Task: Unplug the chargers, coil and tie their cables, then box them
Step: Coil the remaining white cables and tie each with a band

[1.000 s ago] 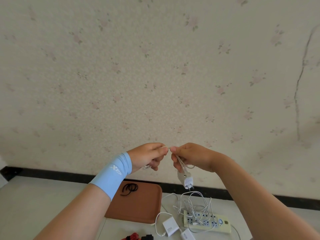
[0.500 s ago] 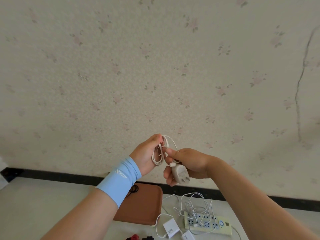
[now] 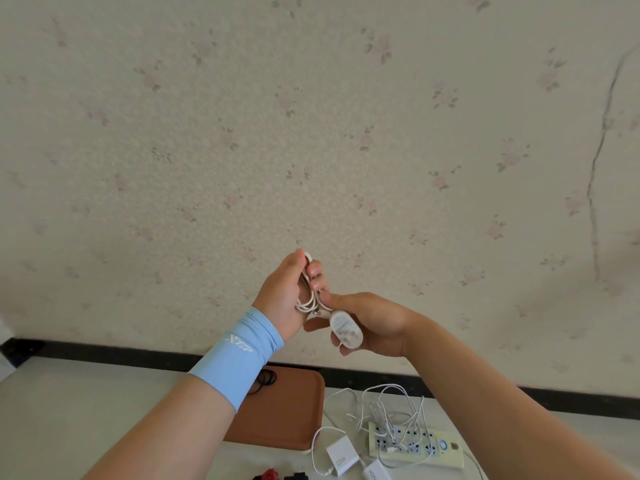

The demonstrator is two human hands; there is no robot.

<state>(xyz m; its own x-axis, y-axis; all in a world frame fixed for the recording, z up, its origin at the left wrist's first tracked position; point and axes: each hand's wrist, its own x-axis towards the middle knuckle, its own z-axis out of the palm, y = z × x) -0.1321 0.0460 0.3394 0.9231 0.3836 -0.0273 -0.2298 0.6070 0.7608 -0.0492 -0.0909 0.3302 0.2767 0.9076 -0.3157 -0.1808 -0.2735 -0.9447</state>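
I hold one white charger up in front of the wall. My left hand [image 3: 289, 292], with a blue wristband, grips its coiled white cable [image 3: 306, 297] in several loops. My right hand [image 3: 372, 323] holds the oval charger plug [image 3: 345, 330], thumb pointing at the coil. Below on the white table [image 3: 86, 410] lie two square white chargers, one [image 3: 342, 457] marked 120W and one [image 3: 377, 474] at the frame's bottom edge. Loose white cables [image 3: 391, 407] tangle over the pale yellow power strip [image 3: 446, 448].
A brown tray [image 3: 287, 420] with a black tie loop [image 3: 266, 379] on it sits left of the power strip. Small red and black items [image 3: 277, 475] show at the bottom edge. The papered wall with a dark baseboard [image 3: 104, 351] stands right behind the table.
The cable was stretched between both hands; now it is gathered into loops in my left hand, and my right hand has taken the plug and turned its face toward me.
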